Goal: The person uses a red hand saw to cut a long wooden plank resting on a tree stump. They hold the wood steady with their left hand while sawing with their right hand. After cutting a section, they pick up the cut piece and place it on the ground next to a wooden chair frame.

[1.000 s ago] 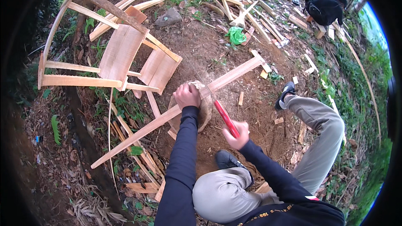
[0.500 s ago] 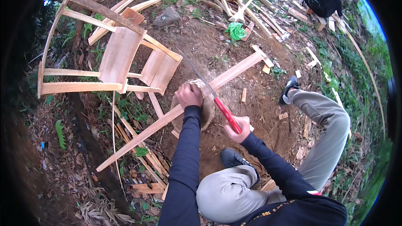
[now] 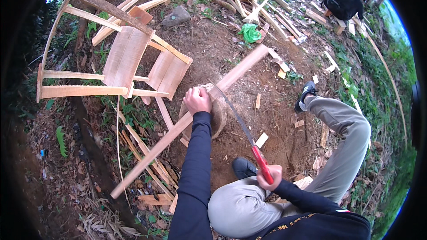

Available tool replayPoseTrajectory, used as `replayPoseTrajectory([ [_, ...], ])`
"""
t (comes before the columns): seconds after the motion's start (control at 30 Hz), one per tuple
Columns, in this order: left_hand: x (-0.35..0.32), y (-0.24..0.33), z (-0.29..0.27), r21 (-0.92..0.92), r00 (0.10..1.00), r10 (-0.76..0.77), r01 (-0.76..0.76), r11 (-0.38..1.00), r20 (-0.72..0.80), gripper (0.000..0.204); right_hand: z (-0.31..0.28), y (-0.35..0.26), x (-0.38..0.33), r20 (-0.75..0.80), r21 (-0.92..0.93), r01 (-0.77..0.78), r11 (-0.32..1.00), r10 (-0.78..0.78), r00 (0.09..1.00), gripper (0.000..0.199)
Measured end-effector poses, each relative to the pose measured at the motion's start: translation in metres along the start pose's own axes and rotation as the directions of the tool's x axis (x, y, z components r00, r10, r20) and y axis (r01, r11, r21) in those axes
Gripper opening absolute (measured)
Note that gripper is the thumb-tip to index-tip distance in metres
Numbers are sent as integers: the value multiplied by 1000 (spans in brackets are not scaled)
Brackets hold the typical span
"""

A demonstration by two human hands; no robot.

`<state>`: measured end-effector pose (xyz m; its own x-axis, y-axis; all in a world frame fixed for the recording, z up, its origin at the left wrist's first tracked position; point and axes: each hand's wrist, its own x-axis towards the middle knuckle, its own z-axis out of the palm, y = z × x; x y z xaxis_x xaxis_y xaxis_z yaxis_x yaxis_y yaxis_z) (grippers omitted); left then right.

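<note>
in the head view, the left hand [image 3: 197, 100] presses down on a long wooden plank [image 3: 187, 122], its fingers bent over the wood where the plank lies across a round stump [image 3: 216, 113]. the plank runs slanted from the lower left of the ground up to the right, past the stump. the right hand [image 3: 270, 176] is closed in a fist around the red handle of a hand saw [image 3: 242, 129], near the person's bent knee. the thin blade goes from this handle up to the plank and meets it just beside the left hand, at the top edge of the stump. to the left of the plank stands an unfinished wooden chair frame [image 3: 124, 62], tilted on the soil. many cut wood pieces [image 3: 249, 0] lie spread at the top of the view, with a green plastic bag [image 3: 250, 32] between them. a black backpack [image 3: 342, 1] rests far at the top right.
</note>
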<state>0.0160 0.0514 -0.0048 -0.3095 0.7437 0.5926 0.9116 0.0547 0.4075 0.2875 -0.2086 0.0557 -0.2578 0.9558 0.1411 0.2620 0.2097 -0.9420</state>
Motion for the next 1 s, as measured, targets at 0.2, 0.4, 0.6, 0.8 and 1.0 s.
replayPoseTrajectory([
  [0.2, 1, -14, -1, 61, 994, -85, 90, 994, -74, 34, -17, 23, 32, -13, -89, 134, 987, -136, 991, 10],
  [0.4, -2, -4, -3, 138, 999, -47, 43, 990, 25, 35, -73, 5, 29, 89, -40, -11, 999, 14, 996, 6],
  [0.6, 2, -2, -4, 53, 999, -24, 22, 998, 37, 38, -62, 4, 15, -9, 24, 91, 996, -91, 996, 23],
  [0.8, 0, -5, -6, 23, 995, 40, -42, 999, 88, 36, -42, 7, -12, -17, 89, -113, 990, 115, 993, 25],
  [1.0, 0, -2, -10, -24, 993, 79, -77, 997, 83, 34, -18, 2, -7, -54, -19, -89, 996, 88, 995, 15],
])
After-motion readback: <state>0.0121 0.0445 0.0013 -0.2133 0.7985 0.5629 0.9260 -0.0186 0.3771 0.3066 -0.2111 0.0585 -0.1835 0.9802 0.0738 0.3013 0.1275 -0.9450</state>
